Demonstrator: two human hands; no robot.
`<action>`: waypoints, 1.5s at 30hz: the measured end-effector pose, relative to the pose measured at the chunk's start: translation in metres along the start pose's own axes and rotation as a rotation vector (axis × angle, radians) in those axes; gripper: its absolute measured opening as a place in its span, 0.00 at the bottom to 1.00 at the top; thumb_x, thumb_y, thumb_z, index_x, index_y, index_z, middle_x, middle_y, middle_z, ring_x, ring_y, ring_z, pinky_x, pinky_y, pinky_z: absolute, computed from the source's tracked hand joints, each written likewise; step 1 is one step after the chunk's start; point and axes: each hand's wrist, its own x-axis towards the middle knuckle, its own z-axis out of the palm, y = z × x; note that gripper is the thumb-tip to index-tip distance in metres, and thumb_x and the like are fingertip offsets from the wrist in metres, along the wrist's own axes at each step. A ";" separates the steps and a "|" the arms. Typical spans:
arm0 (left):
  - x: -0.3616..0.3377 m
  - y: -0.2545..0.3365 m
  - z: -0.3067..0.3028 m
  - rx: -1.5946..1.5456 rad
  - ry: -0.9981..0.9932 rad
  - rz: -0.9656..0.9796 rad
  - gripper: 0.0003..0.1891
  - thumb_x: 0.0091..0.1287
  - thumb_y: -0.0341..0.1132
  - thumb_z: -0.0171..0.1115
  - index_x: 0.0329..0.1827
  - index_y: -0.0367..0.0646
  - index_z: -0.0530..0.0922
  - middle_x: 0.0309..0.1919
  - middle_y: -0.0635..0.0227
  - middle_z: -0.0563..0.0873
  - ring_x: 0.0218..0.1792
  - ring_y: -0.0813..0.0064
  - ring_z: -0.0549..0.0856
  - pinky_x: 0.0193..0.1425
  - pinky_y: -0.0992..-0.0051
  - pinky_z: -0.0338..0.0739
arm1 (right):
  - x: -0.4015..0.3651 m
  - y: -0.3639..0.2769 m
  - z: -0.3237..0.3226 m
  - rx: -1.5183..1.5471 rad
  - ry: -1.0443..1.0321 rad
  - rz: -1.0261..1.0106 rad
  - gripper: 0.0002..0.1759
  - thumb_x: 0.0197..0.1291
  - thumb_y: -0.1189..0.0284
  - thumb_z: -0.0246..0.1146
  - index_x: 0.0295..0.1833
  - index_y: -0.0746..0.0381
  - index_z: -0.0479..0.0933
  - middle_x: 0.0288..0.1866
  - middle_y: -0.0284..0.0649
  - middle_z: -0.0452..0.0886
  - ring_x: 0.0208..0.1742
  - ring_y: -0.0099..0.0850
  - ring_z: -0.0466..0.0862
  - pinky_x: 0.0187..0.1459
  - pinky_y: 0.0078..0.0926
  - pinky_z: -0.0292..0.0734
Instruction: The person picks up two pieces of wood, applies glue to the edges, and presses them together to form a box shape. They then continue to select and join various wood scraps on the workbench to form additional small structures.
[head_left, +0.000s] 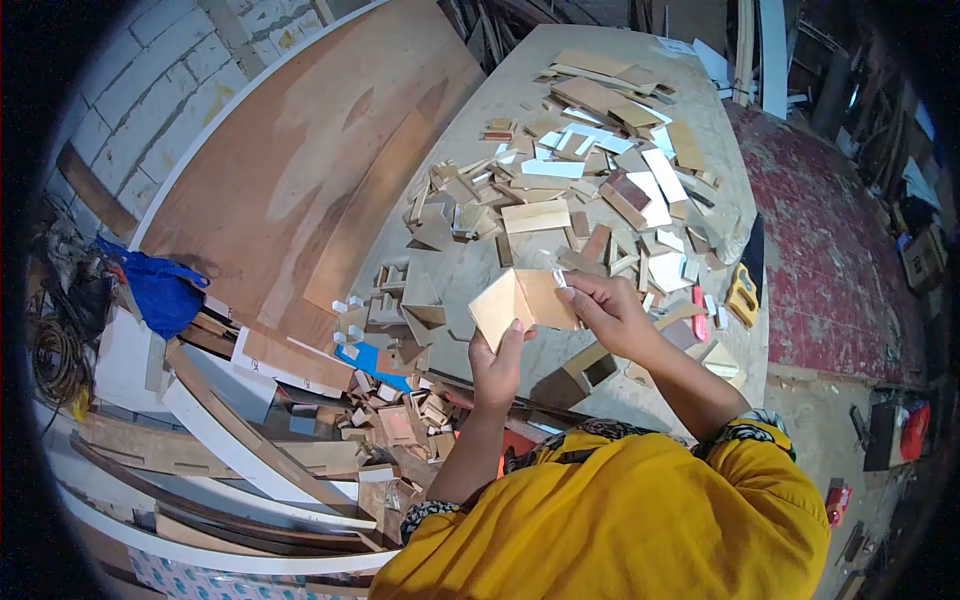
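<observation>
Two thin wooden panels joined in a V-shaped corner (497, 308) are held up over the worktable. My left hand (494, 368) grips the lower edge of the left panel, thumb on its face. At the right panel's outer edge, my right hand (610, 312) is closed in a pinch. A small whitish bit (559, 279) shows by those fingertips; I cannot make out what it is. Just below, a hollow wooden box piece (598, 372) lies at the table's near edge.
Heaped wood offcuts (535, 217) cover the middle of the worktable (540, 65). A yellow-handled saw (742, 296) and a red cutter-like tool (699, 312) lie at right. A large plywood sheet (290, 130) leans at left. Scraps (397, 425) and a blue bag (160, 287) sit lower left.
</observation>
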 end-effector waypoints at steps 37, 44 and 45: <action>-0.015 0.008 0.000 0.094 -0.116 -0.008 0.12 0.62 0.29 0.53 0.46 0.31 0.72 0.40 0.66 0.79 0.41 0.79 0.76 0.47 0.77 0.70 | 0.006 -0.004 -0.026 -0.378 -0.105 0.100 0.24 0.43 0.76 0.58 0.52 0.68 0.71 0.20 0.39 0.75 0.21 0.21 0.73 0.24 0.21 0.67; -0.014 0.006 -0.008 0.060 -0.084 -0.045 0.12 0.62 0.29 0.52 0.46 0.31 0.73 0.39 0.66 0.79 0.40 0.80 0.76 0.46 0.78 0.70 | 0.007 -0.008 -0.024 -0.284 -0.113 0.040 0.25 0.43 0.78 0.59 0.52 0.69 0.71 0.29 0.41 0.79 0.26 0.21 0.76 0.30 0.20 0.72; -0.014 0.006 -0.008 0.029 -0.051 -0.053 0.12 0.62 0.29 0.52 0.46 0.31 0.73 0.39 0.66 0.79 0.40 0.80 0.76 0.47 0.78 0.69 | 0.007 -0.001 -0.023 -0.211 -0.110 0.075 0.24 0.44 0.79 0.59 0.52 0.69 0.71 0.32 0.39 0.79 0.27 0.21 0.76 0.31 0.19 0.73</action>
